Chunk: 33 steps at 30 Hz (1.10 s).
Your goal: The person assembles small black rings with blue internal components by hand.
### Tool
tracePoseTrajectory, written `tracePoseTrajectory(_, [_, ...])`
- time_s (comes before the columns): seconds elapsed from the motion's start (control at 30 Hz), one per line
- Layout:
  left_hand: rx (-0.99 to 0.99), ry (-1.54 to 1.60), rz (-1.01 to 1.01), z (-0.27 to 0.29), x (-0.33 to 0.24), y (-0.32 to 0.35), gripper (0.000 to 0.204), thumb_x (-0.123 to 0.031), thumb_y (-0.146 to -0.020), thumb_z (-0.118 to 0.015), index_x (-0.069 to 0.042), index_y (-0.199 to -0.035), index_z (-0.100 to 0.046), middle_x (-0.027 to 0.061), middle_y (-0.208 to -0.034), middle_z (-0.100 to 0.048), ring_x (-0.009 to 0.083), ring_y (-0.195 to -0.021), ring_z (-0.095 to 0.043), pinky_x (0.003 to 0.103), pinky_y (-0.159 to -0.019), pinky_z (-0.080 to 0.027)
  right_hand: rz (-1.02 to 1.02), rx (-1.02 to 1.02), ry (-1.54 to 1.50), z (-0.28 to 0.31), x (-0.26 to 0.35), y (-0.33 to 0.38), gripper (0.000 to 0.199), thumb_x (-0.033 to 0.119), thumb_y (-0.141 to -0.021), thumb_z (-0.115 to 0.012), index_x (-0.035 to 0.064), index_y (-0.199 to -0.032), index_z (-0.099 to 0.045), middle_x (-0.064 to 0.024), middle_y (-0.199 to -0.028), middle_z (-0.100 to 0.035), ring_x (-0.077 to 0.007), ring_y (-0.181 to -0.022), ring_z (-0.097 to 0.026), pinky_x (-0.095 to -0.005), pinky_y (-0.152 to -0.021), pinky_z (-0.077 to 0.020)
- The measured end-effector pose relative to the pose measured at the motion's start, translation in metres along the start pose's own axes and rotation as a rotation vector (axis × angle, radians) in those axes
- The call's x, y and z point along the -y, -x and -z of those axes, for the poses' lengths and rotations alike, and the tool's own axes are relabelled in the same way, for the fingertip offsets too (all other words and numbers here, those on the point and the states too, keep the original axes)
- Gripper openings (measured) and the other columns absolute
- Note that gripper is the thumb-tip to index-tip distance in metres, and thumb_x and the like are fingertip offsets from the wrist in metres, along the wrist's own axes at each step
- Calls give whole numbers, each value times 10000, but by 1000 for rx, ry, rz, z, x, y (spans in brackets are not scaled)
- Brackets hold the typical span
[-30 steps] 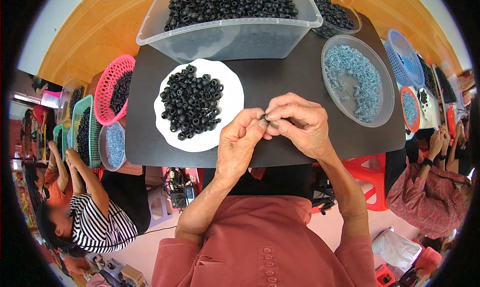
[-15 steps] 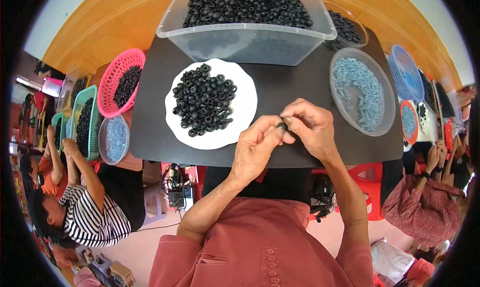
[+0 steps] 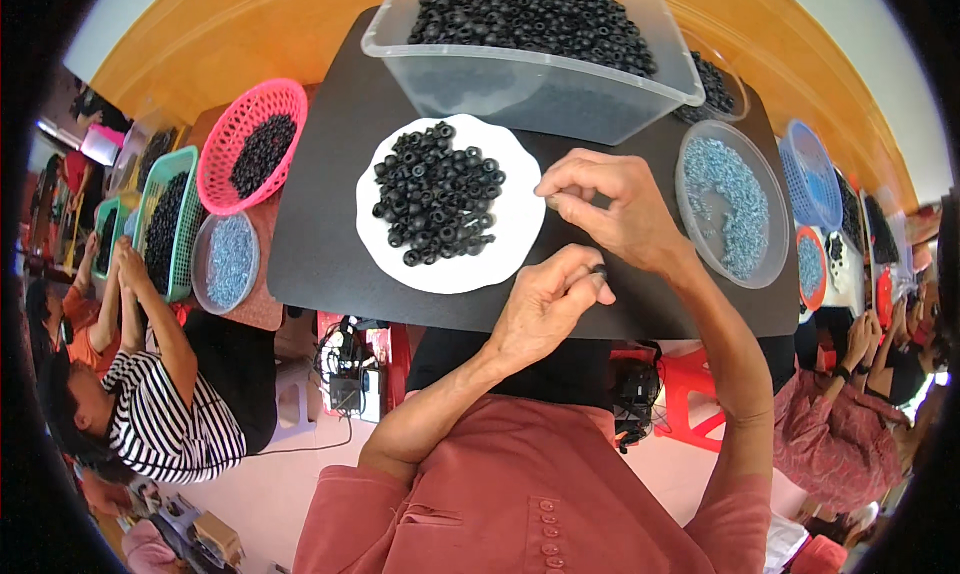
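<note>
My left hand [image 3: 540, 309] is closed near the table's front edge, gripping a small black ring [image 3: 599, 271] between thumb and fingers. Farther off, my right hand [image 3: 625, 209] hovers by the plate's right rim, its thumb and fingertips pinched together. Whatever they hold, if anything, is too small to make out. The white scalloped plate [image 3: 522, 189] carries a heap of small black ring-shaped pieces [image 3: 435, 189]. To the right of my right hand stands a clear round bowl [image 3: 690, 214] of small pale blue pieces [image 3: 745, 224].
A large clear plastic tub [image 3: 530, 99] full of black rings stands at the back of the dark table [image 3: 320, 224]. Behind it sits another clear bowl [image 3: 742, 99]. A pink basket [image 3: 212, 169] is on the left. Co-workers sit on both sides, one in a striped shirt [image 3: 170, 429].
My right hand has parted from my left and moved up and left to the plate's edge. The black ring stays in my left hand. The view has tilted slightly.
</note>
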<state>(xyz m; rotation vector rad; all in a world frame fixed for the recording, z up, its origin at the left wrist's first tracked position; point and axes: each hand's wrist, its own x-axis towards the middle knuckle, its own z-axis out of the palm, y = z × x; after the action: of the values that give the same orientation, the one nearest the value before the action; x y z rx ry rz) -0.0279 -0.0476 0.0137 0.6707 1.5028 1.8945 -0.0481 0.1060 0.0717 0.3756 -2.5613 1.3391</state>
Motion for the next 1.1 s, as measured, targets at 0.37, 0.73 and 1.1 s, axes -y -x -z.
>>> tracePoseTrajectory(0.37, [0, -19, -100, 1, 9, 1, 138, -36, -852, -493, 17, -909, -607, 67, -746, -640, 106, -678, -572, 255, -618, -458, 296, 474, 309, -41, 8, -37, 115, 98, -685, -647, 25, -774, -635, -95, -697, -569, -290, -713, -575, -395, -668, -461])
tracePoseTrajectory(0.73, [0, -9, -131, 1, -1, 0, 141, -11, -837, -481, 16, -878, -613, 70, -768, -648, 132, -738, -609, 283, -677, -487, 84, 511, 533, -48, 20, -38, 144, 27, -672, -607, 9, -814, -621, -137, -713, -586, -333, -659, -600, -429, -657, -493])
tracePoseTrajectory(1.1, [-3, 230, 10, 5, 5, 0, 189, -78, -923, -481, 18, -1080, -522, 70, -812, -639, 110, -799, -595, 251, -755, -463, -299, 134, -280, 7, 6, -12, 162, 48, -753, -606, -13, -892, -663, -24, -718, -638, -71, -647, -578, -207, -592, -460])
